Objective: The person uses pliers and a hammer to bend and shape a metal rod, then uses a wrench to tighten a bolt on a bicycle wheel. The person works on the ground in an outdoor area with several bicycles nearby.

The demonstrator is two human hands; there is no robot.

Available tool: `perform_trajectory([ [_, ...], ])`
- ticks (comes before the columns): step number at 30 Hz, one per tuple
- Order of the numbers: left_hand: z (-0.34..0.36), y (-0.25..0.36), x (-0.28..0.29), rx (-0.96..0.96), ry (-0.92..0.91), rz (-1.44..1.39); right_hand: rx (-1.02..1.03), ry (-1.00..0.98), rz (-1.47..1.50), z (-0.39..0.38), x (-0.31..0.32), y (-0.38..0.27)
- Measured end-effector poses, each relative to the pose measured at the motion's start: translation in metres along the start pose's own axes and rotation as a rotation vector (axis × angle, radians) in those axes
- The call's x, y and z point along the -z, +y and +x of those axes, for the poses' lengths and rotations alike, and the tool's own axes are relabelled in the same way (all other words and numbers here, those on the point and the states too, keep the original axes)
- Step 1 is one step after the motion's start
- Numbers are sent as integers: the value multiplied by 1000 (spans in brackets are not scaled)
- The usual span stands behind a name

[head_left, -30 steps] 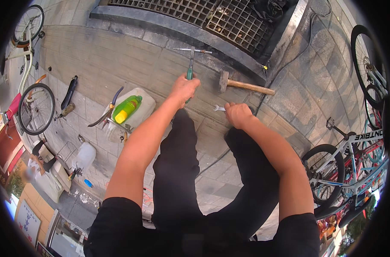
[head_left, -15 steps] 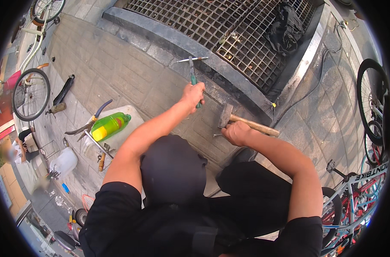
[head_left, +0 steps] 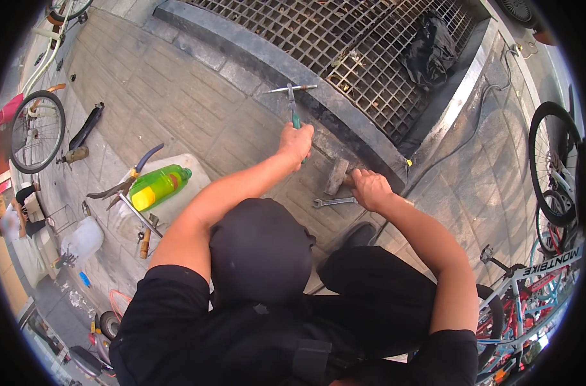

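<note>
My left hand (head_left: 297, 143) is closed round the green handles of a pair of pliers (head_left: 292, 101). The plier jaws meet a thin metal rod (head_left: 309, 87) lying at the kerb below the grate; whether they clamp it I cannot tell. My right hand (head_left: 371, 190) is wrapped round a hammer's wooden handle, close to the blocky steel hammer head (head_left: 336, 176). Most of that handle is hidden by the hand. Just below the hammer, a small silver wrench (head_left: 334, 202) rests on the paving.
A metal grate (head_left: 363, 71) with a raised dark kerb (head_left: 241, 56) lies ahead, a black bag (head_left: 429, 51) on it. On the left are a green bottle (head_left: 159, 187), large cutters (head_left: 138, 168) and a wood-handled tool (head_left: 145, 243). Bicycles (head_left: 537, 283) stand at the right, beyond a cable (head_left: 478, 122).
My right hand has shifted up and right onto the hammer handle, uncovering the wrench. The handle's long end no longer shows. My left hand stays at the pliers and rod.
</note>
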State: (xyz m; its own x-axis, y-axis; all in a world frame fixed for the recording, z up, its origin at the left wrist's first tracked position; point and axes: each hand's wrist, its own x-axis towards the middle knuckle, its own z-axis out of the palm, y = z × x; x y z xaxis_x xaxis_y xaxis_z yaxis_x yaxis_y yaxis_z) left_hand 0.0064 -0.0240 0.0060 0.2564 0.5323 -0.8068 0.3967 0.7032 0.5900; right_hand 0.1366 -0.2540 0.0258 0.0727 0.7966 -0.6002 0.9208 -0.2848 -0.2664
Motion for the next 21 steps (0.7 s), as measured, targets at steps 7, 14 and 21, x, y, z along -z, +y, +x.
perform_trajectory([
  [7,2,4,5,64,-90,-78,-169,18,489,-18,46,-5],
  [14,-10,7,-6,71,-27,-86,-196,338,736,12,104,-31],
  [21,-11,2,-4,-11,-24,-25,-272,466,906,99,103,-35],
])
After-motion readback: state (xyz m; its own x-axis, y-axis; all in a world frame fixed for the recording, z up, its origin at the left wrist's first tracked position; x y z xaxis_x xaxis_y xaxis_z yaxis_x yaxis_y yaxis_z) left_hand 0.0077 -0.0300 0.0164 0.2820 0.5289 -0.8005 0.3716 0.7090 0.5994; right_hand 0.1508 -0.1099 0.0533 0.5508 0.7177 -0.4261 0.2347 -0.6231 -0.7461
